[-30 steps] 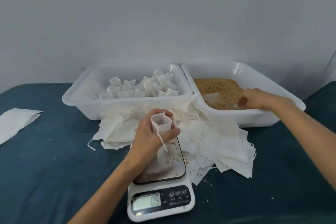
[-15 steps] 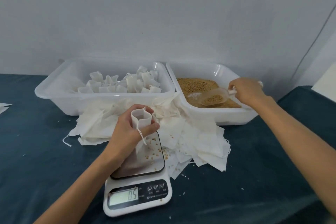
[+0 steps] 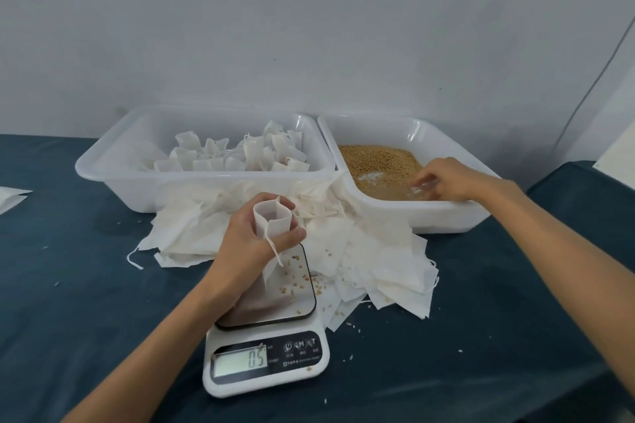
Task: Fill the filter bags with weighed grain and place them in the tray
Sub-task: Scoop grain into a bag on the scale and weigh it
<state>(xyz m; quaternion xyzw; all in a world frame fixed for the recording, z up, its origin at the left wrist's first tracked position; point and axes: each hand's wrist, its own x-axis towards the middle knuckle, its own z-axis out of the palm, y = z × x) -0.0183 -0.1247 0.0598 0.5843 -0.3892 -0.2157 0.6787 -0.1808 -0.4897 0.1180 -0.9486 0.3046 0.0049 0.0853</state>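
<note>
Grain (image 3: 374,159) fills the far part of the right-hand white tub (image 3: 426,216), and your right hand (image 3: 446,178) reaches down into it, fingers curled around a clear plastic scoop (image 3: 421,186) whose bowl is blurred against the tub floor. Your left hand (image 3: 252,233) grips an open filter bag (image 3: 273,221) upright, fingers and thumb wrapped round it, mouth held wide, its drawstring dangling over your thumb. The bag's lower end hangs down to the steel platform of the kitchen scale (image 3: 266,336); whether it touches the platform you cannot tell from here. Loose kernels lie scattered on the platform and on the dark blue desk (image 3: 68,285) beside it. The scale display reads 05. Just left of the grain tub, touching it rim to rim, stands the tray (image 3: 113,178) with filled bags (image 3: 240,154) clustered toward its right side. A heap of flat empty filter bags (image 3: 378,257) spreads between the two containers and the scale. At the desk's left edge lies a white paper sheet (image 3: 10,197).
</note>
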